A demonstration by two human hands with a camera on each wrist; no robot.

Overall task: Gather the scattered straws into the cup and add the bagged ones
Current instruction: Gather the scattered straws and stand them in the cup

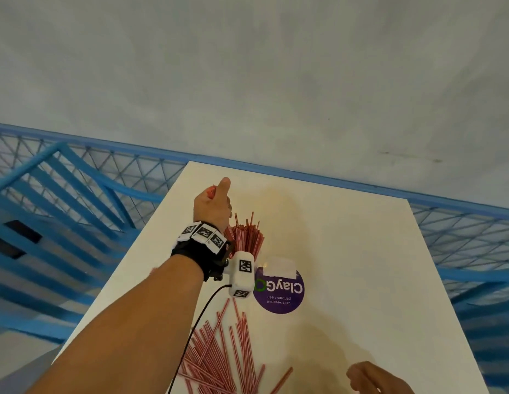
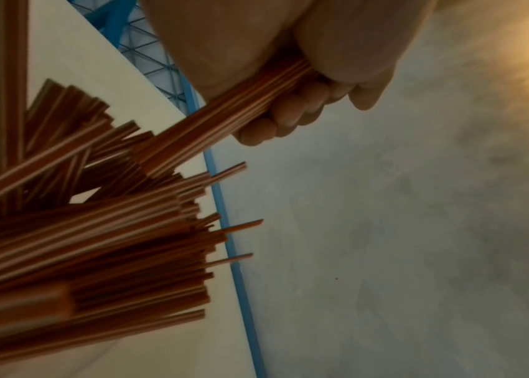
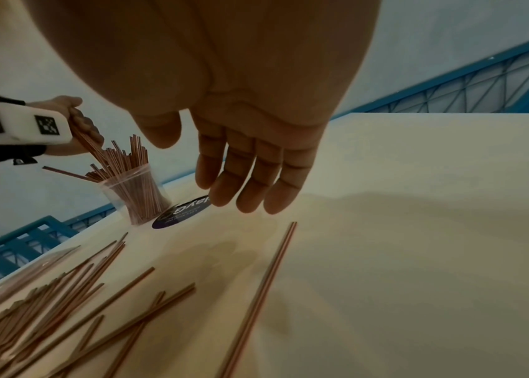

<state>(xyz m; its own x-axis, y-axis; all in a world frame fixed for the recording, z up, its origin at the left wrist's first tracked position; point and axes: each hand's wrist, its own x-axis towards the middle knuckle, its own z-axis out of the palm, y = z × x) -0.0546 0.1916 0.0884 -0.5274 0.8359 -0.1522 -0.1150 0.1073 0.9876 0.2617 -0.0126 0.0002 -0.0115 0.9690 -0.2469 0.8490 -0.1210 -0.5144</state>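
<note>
A clear plastic cup point(image 3: 134, 197) full of thin red-and-white straws point(image 1: 247, 237) stands on the white table point(image 1: 361, 251) beside a purple round sticker point(image 1: 278, 291). My left hand point(image 1: 213, 203) grips a small bundle of straws point(image 2: 224, 115) above the cup, with the bundle's lower ends among the straws standing in it. Several loose straws point(image 1: 216, 354) lie scattered at the table's near edge. One straw point(image 3: 266, 289) lies apart. My right hand point(image 3: 250, 184) hovers above the table with relaxed fingers, holding nothing. No bag is plainly visible.
A blue metal railing with mesh point(image 1: 77, 189) runs behind and on both sides of the table. Grey concrete floor point(image 1: 276, 81) lies beyond. A strip of white tape point(image 1: 278, 268) sits on the purple sticker.
</note>
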